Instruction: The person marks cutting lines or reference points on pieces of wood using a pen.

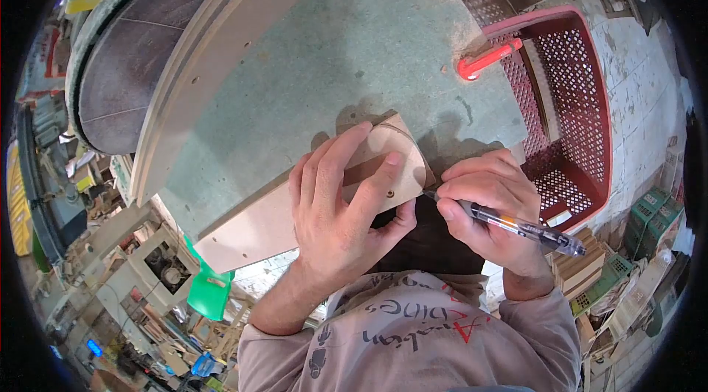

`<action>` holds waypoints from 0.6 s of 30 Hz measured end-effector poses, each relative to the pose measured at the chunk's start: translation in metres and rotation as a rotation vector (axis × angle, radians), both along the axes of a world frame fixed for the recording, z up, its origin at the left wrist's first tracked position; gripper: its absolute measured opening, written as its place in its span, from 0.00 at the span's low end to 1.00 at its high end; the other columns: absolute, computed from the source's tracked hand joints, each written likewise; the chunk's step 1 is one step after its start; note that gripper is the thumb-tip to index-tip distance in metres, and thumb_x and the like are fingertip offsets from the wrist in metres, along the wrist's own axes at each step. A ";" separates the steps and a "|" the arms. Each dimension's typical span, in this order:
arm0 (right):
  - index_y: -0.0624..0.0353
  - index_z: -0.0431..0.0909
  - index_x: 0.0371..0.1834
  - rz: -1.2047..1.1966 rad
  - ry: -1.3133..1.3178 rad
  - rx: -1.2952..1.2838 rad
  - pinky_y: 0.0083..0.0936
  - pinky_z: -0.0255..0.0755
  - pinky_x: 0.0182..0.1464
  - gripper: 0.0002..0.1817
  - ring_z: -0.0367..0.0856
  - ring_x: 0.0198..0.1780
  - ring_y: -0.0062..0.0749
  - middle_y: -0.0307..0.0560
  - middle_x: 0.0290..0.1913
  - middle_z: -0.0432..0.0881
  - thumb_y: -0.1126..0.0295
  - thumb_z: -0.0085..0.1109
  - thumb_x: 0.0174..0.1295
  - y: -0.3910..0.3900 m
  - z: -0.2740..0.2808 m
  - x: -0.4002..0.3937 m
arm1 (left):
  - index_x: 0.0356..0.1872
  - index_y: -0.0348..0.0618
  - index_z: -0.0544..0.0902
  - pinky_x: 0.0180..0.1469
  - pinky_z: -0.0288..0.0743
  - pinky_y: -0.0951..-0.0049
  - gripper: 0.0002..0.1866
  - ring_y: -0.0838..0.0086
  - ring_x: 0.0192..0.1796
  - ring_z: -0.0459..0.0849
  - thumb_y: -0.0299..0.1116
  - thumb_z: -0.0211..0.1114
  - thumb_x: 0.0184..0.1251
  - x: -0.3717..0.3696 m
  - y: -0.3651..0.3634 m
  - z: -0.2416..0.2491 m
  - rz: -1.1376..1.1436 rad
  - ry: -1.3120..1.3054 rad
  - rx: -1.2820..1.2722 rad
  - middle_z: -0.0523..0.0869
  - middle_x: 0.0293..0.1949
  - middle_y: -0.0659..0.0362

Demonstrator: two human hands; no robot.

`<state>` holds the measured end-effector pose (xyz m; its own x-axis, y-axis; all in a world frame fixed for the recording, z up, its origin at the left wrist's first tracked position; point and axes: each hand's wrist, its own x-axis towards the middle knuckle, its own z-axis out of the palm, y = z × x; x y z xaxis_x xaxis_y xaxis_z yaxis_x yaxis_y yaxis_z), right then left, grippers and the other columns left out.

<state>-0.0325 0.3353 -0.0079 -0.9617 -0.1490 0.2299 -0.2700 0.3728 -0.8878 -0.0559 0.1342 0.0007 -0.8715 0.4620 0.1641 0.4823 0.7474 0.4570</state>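
Observation:
My left hand (pixel 335 200) grips a flat wooden board (pixel 405 171) with a rounded corner and a small hole, its fingers across the top and its thumb at the near edge. In my right hand (pixel 490 196) is a pen (pixel 523 228) with a clear barrel, its tip at the board's right edge near the corner. A longer pale wooden strip (pixel 247 228) runs to the left from under my left hand, along the edge of the green worktable (pixel 310 89).
A sanding disc (pixel 136 60) stands at the upper left behind curved wooden boards (pixel 221 45). A red handle (pixel 488 60) lies at the table's right edge, beside a dark red perforated basket (pixel 606 126). A green plastic chair (pixel 209 294) and wood scraps are lower left.

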 end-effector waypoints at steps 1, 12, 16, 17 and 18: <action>0.56 0.78 0.35 0.000 -0.001 0.000 0.30 0.71 0.38 0.09 0.83 0.34 0.35 0.39 0.30 0.84 0.73 0.69 0.54 0.000 0.000 -0.001 | 0.50 0.54 0.81 0.55 0.69 0.54 0.32 0.57 0.56 0.76 0.36 0.77 0.35 0.000 0.000 0.000 0.000 -0.001 0.000 0.75 0.59 0.53; 0.59 0.78 0.35 -0.015 0.041 0.008 0.30 0.71 0.37 0.08 0.81 0.30 0.35 0.44 0.29 0.82 0.75 0.68 0.55 -0.001 -0.003 -0.019 | 0.49 0.53 0.81 0.54 0.69 0.55 0.31 0.57 0.55 0.77 0.34 0.77 0.34 0.001 0.000 -0.002 0.008 -0.005 0.018 0.75 0.59 0.52; 0.60 0.78 0.39 -0.134 0.039 -0.099 0.25 0.72 0.31 0.07 0.80 0.29 0.29 0.44 0.32 0.82 0.73 0.65 0.61 -0.003 -0.006 -0.017 | 0.48 0.53 0.82 0.54 0.69 0.55 0.30 0.57 0.55 0.77 0.34 0.77 0.34 0.000 0.001 -0.001 -0.005 0.022 0.012 0.75 0.59 0.53; 0.61 0.78 0.40 -0.237 -0.066 -0.243 0.22 0.71 0.30 0.07 0.79 0.29 0.24 0.43 0.33 0.82 0.74 0.64 0.62 -0.004 -0.005 -0.011 | 0.48 0.52 0.81 0.54 0.69 0.55 0.30 0.57 0.54 0.77 0.34 0.77 0.34 0.000 0.001 -0.002 0.006 0.018 0.014 0.76 0.58 0.53; 0.63 0.78 0.41 -0.341 -0.168 -0.389 0.19 0.69 0.30 0.07 0.78 0.29 0.19 0.42 0.33 0.82 0.74 0.63 0.64 -0.006 -0.005 -0.006 | 0.48 0.52 0.81 0.54 0.69 0.55 0.30 0.57 0.54 0.78 0.34 0.77 0.35 0.001 0.001 -0.003 0.013 0.016 0.016 0.76 0.58 0.53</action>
<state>-0.0386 0.3294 -0.0129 -0.9689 0.2434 0.0445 -0.0334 0.0497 -0.9982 -0.0552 0.1353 -0.0021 -0.8748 0.4474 0.1857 0.4797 0.7464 0.4613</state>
